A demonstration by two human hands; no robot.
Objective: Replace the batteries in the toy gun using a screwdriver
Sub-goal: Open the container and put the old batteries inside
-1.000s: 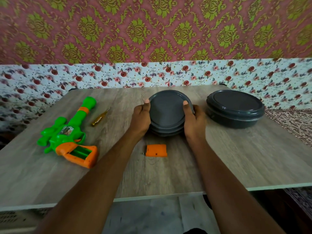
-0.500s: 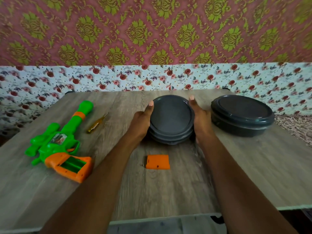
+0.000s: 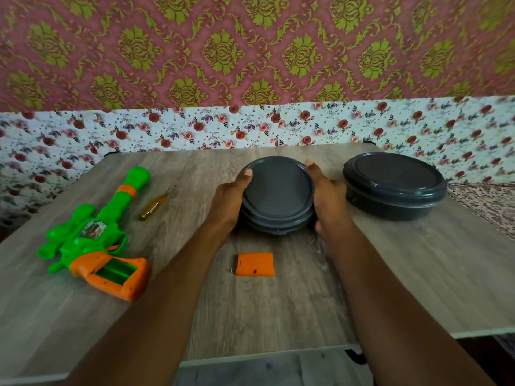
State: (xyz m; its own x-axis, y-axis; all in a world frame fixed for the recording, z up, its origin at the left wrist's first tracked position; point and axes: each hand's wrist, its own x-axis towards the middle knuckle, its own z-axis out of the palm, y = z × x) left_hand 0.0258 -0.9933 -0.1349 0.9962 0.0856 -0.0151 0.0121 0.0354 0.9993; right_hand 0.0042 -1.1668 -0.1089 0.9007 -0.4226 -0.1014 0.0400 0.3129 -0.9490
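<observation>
gripped the small round box [image 3: 278,190] from both sides. left hand [image 3: 227,201] curled round its left edge w/ thumb up on the lid rim. right hand [image 3: 330,203] curled round the right edge the same way, thumb tip at the far rim. held nothing else. read as a two-sided clamp for prising the lid off, prob. to reach fresh batteries. only a guess, contents not visible & lid seemingly on. found it mid-desk [image 3: 278,316], straight ahead, in easy reach of both arms.

found the toy gun [image 3: 92,240] flat on the desk's left side, barrel pointing away, grip toward the near edge. battery bay [image 3: 117,274] open & facing up, handy for dropping cells in. saw no cells in it.

spotted the orange battery cover [image 3: 255,263] loose on the desk just in front of the box, between the forearms. tiny screw [image 3: 231,270] at its left edge, touching or just beside, couldn't tell. prob. parked together so the screw wouldn't stray.

noted the screwdriver [image 3: 156,204] just right of the barrel, tip pointing away, in neither hand. noted a bigger round box [image 3: 394,185], lid on, just right of the right hand.

judged the task abt midway: cover off, new cells not yet in.
</observation>
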